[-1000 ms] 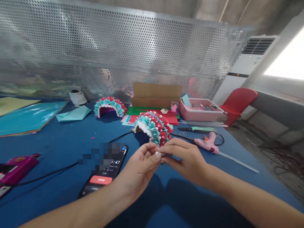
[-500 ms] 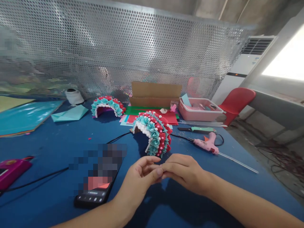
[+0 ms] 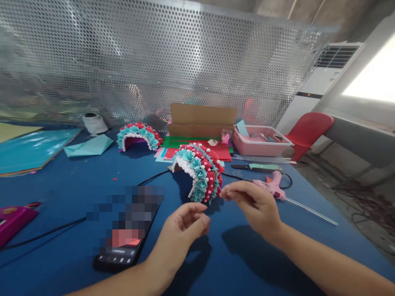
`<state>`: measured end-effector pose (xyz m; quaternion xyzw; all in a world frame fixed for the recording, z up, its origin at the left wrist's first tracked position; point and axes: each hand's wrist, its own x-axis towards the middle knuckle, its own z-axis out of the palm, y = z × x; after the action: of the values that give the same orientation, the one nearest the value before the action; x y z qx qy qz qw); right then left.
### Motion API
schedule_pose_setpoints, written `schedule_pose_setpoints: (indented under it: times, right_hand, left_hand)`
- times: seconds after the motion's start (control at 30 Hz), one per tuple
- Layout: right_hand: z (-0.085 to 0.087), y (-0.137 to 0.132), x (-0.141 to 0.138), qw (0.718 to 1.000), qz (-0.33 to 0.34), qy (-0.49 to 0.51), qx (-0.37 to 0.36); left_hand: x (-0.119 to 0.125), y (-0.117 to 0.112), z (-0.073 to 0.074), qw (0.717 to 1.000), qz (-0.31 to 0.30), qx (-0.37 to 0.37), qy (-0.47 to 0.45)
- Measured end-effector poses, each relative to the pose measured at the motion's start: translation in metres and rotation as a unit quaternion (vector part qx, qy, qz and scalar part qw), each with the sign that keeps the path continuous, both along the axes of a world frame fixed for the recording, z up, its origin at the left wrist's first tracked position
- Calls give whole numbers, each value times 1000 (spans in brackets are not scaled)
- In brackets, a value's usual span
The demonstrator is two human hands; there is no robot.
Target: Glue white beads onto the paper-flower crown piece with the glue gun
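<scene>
On the blue table stands an arched ornament [image 3: 199,174] covered in turquoise and red paper flowers, white pompoms and small pink and white beads. Just in front of it is my left hand [image 3: 185,230], its fingers curled towards the thumb and the index finger raised a little. To the arch's right hovers my right hand [image 3: 254,203], fingertips drawn together in a pinch close to the red petals. Anything between the fingers of either hand is too small or hidden to make out. My two hands are apart.
A phone [image 3: 123,238] lies left of my left hand. Beyond my right hand are a pink glue gun [image 3: 273,185] with its glue stick and a green-handled knife [image 3: 262,167]. Further back stand a second flowered arch [image 3: 138,133], coloured paper [image 3: 185,142] and a pink basket [image 3: 262,146].
The hands, fingertips together before, have separated. My right hand has risen and moved right, beside the arch and in front of the glue gun. My left hand has stayed nearly in place.
</scene>
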<state>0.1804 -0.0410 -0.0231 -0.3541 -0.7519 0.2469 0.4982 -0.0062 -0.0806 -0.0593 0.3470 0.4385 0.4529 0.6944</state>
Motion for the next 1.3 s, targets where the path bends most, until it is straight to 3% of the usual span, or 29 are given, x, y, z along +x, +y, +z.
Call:
schedule_pose_setpoints:
  times: [0.17,0.47,0.73,1.03,1.1,1.2,1.3]
  right_hand:
    - [3,11,4,985,-5,101,-143]
    - [4,19,6,965,-1,73,-250]
    - [7,20,8,972,-30,58,-224]
    - [2,25,17,982,-84,47,-161]
    - [2,25,18,983,-88,36,-156]
    - [4,27,21,984,-106,15,-144]
    - [6,32,24,984,-119,-2,-134]
  left_hand:
    - [1,0,-3,999,-6,-23,-29]
    - [-1,0,-6,999,-8,-26,-24]
    - [-1,-1,-2,999,-13,-9,-49]
    - [2,6,5,995,44,-56,-63]
    - [-3,6,11,998,36,-6,-49]
    - [-14,6,23,990,6,141,-6]
    - [-26,8,37,971,32,234,39]
